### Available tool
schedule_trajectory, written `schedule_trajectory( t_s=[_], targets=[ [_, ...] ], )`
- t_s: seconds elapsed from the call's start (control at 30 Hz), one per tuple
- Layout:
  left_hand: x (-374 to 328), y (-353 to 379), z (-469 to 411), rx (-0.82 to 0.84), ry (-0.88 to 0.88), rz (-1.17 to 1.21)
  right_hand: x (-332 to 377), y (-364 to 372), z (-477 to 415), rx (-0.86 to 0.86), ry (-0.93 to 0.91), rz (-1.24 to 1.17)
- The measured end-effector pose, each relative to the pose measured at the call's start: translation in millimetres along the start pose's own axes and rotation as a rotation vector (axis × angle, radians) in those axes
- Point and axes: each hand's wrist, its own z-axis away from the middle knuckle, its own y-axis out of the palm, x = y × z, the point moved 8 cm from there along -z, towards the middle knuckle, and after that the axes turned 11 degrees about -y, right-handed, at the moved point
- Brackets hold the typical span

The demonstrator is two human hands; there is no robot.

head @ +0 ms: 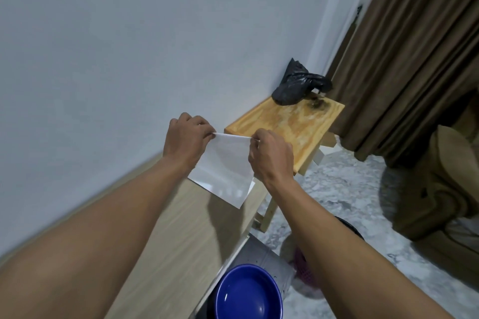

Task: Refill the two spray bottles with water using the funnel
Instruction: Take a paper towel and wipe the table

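- White sheet (225,171): smooth paper with a slight sheen.
- Small stool (290,122): yellowish wood, grainy and worn.
- Black bag (295,85): crinkled, glossy plastic.
- Blue bowl (248,292): glossy.
- Curtain (414,46): matt brown cloth.
- Surface (181,228): pale wood-grain, smooth.

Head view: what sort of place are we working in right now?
Most likely a room in a home, not a workshop or lab. Brown curtains hang to a marbled tile floor, a small wooden table stands against the painted wall, and both hands hold a white sheet of paper.

Blue bowl (248,292) — cut by bottom edge; fingertips behind white sheet (225,171).
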Motion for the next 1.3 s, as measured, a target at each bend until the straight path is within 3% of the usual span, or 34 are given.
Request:
schedule_trajectory(
  t_s=[0.6,0.9,1.1,1.3],
  targets=[
    [-22.1,-47.4,-21.2,-0.008,-0.033,0.143,9.7,-64.8,-11.6,-0.166,0.014,-0.019],
    [-19.0,-74.8,-29.1,0.076,-0.104,0.151,26.1,-89.2,-15.0,-0.091,-0.029,0.048],
    [-15.8,-98.2,-30.5,0.049,-0.195,0.251,36.9,-110.2,-22.1,-0.203,-0.023,0.011],
    [-13.4,-100.5,-24.2,0.083,-0.267,0.264,36.4,-113.6,-18.4,-0.155,0.013,-0.006]
  ],
)
